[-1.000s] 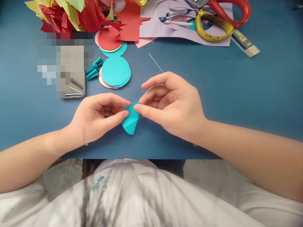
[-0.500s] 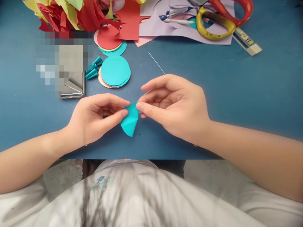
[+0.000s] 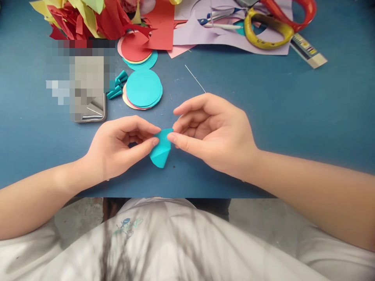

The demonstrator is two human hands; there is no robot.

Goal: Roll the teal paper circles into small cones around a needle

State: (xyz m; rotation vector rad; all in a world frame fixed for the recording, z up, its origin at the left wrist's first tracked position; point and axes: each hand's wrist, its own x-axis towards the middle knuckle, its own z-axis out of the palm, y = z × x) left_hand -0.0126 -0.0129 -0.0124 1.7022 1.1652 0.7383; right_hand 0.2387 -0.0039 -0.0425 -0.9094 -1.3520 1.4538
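Between my two hands is a piece of turquoise paper (image 3: pixel 161 152), folded, with a crease across its lower part. My left hand (image 3: pixel 118 146) pinches its left edge between thumb and index finger. At its upper right edge, my right hand (image 3: pixel 219 130) has the thumb on the front, with the index finger raised and apart from it; the other fingers curl behind. Beyond my hands lies a stack of round paper pieces (image 3: pixel 144 89), turquoise on top. Small rolled turquoise paper cones (image 3: pixel 117 86) lie just left of that stack.
A second stack of paper circles (image 3: pixel 135 47), red on top, lies farther back. Red-and-yellow-handled scissors (image 3: pixel 268 37) rest on cut lilac paper (image 3: pixel 187 35) beside a box cutter or similar strip (image 3: pixel 310 52). A partly pixelated phone-like object (image 3: pixel 90 113) is at left. A thin white stick (image 3: pixel 195 78) lies behind my right hand.
My right thumb has shifted slightly down and left on the turquoise paper, and its top corner now shows beyond the thumb. The left hand keeps its pinch. The view has shifted slightly.
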